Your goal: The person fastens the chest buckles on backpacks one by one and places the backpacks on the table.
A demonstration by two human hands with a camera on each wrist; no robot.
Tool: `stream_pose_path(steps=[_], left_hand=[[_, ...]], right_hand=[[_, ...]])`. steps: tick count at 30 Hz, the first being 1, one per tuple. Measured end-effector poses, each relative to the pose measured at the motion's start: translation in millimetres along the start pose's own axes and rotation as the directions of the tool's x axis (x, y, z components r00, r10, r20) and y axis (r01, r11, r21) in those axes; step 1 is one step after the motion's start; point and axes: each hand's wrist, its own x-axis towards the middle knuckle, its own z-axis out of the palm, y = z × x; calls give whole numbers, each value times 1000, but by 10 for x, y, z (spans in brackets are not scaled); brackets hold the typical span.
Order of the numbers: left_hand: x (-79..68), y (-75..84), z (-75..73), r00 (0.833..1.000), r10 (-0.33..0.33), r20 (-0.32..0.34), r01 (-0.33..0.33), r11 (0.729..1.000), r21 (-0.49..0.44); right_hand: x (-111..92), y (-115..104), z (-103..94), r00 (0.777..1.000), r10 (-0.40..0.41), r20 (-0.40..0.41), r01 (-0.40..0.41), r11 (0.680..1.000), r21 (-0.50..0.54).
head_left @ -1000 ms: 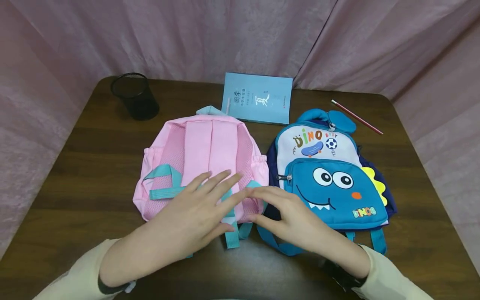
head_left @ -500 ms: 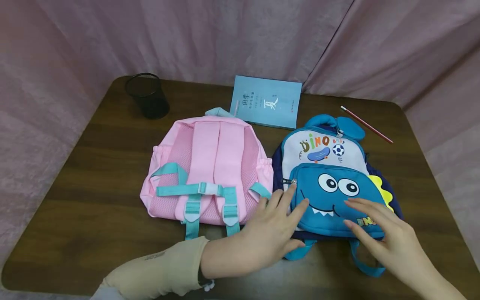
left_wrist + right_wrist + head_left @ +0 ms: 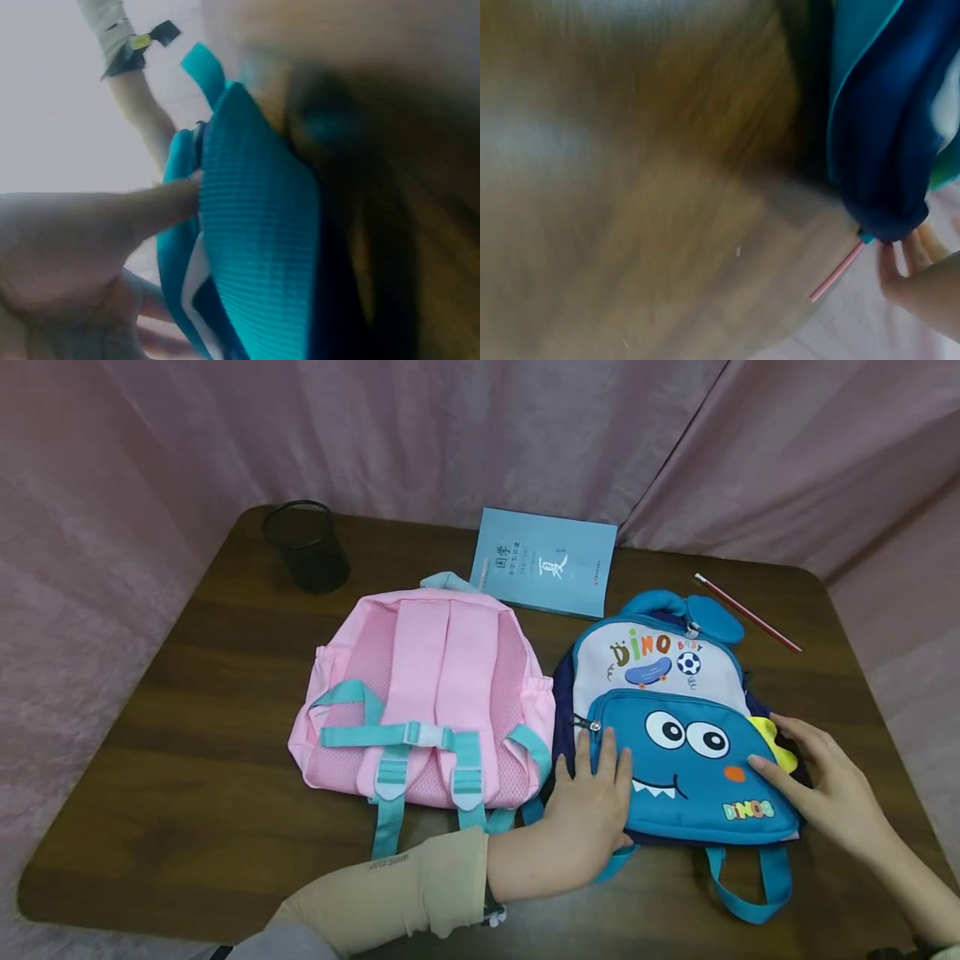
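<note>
A blue dinosaur backpack [image 3: 697,797] lies front up on the right half of the table, its straps at the near edge. My left hand [image 3: 585,814] rests on its lower left part with the fingers straight, just below the zipper pull [image 3: 587,723]. In the left wrist view, the thumb of that hand [image 3: 82,247] touches the backpack's teal edge. At the right side, my right hand [image 3: 832,785] touches the backpack by the yellow spikes [image 3: 772,743], with the thumb over the front pocket. Fingers of a hand [image 3: 919,274] meet the navy side in the right wrist view.
A pink backpack [image 3: 420,668] lies straps up just left of the blue one. Behind them are a light blue book [image 3: 543,564] and, to its right, a red pencil [image 3: 750,612]. A black mesh pen holder [image 3: 311,552] stands at the back left of the wooden table [image 3: 202,735].
Both hands have moved right from over the pink backpack to the blue one. The left came onto its left part, the right to its right side. The head view has shifted somewhat.
</note>
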Motion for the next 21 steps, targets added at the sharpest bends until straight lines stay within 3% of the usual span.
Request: stream_pose_path(steps=[4, 7, 10, 13, 16, 17, 18, 21], left_hand=[[-27, 14, -6, 997, 70, -16, -69, 996, 64], [-53, 22, 9, 991, 123, -53, -120, 991, 66], [-61, 21, 27, 979, 154, -135, -148, 987, 54], [-55, 10, 40, 962, 155, -224, -157, 988, 6], [-51, 3, 42, 961, 146, -236, -161, 986, -44], [-49, 3, 40, 963, 150, -224, -166, 985, -55], [-45, 6, 37, 967, 156, -200, -172, 983, -65], [-34, 13, 22, 979, 177, -97, -187, 977, -103]], right_hand=[[88, 44, 25, 990, 128, 50, -124, 989, -84], [149, 62, 28, 955, 260, 140, -243, 961, -129], [228, 101, -28, 877, 385, 287, -352, 922, -162], [301, 136, -141, 763, 490, 421, -463, 870, -171], [326, 144, -234, 693, 540, 478, -556, 822, -122], [311, 133, -249, 694, 549, 466, -583, 808, -83], [284, 118, -254, 709, 555, 435, -600, 799, -41], [151, 39, -268, 780, 558, 284, -607, 785, 126]])
